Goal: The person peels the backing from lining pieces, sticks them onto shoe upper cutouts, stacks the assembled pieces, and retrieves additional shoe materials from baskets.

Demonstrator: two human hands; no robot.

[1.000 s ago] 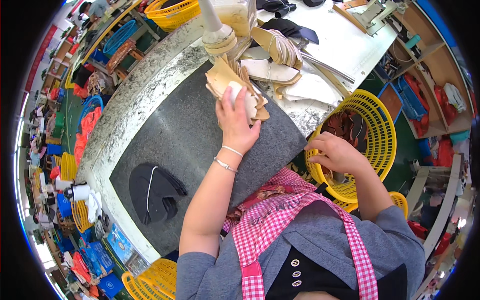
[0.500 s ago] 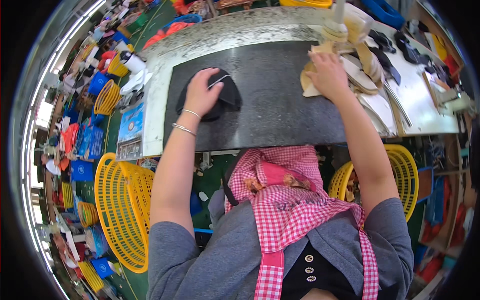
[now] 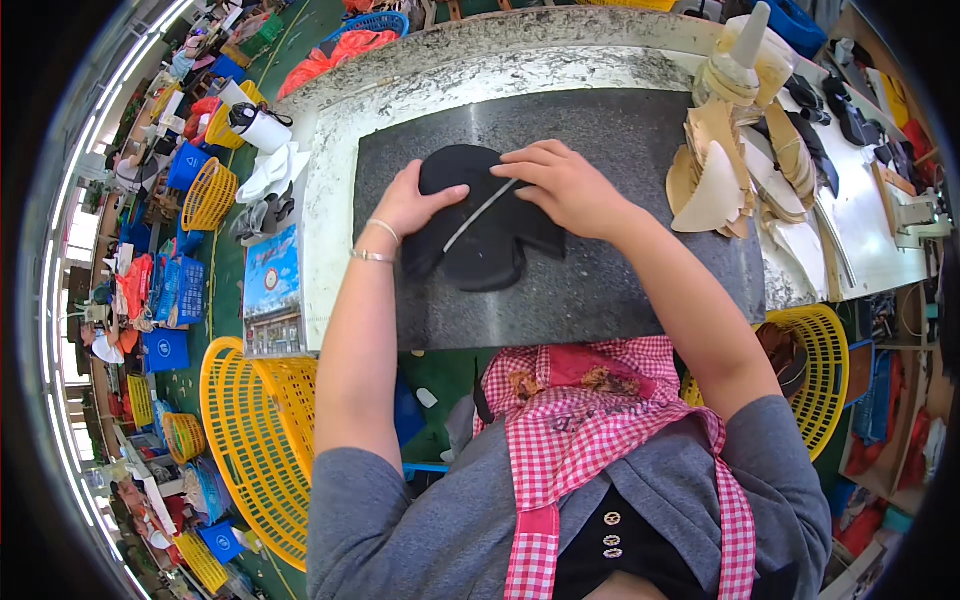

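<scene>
On the dark work mat (image 3: 620,290) lie black cut pieces (image 3: 485,255) that look like shoe-upper parts, with a thin light strip (image 3: 480,215) running slantwise across them. My left hand (image 3: 408,205) grips their left edge, its thumb on top pointing inward; its other fingers are partly hidden. From the right, my right hand (image 3: 570,190) is bent over the far right edge, fingertips near the upper end of the strip. The thumb of that hand is hidden, and how many layers lie under my hands I cannot tell.
A stack of beige cut pieces (image 3: 715,175) sits at the mat's right edge, before a pale bottle with a pointed nozzle (image 3: 735,70). Yellow baskets (image 3: 235,430) flank me below the table. A blue picture booklet (image 3: 272,280) covers the table's left corner.
My right hand has left the beige pieces and come left onto the black ones. My left hand has shifted to their left edge. More of the light strip shows, and the view has shifted slightly.
</scene>
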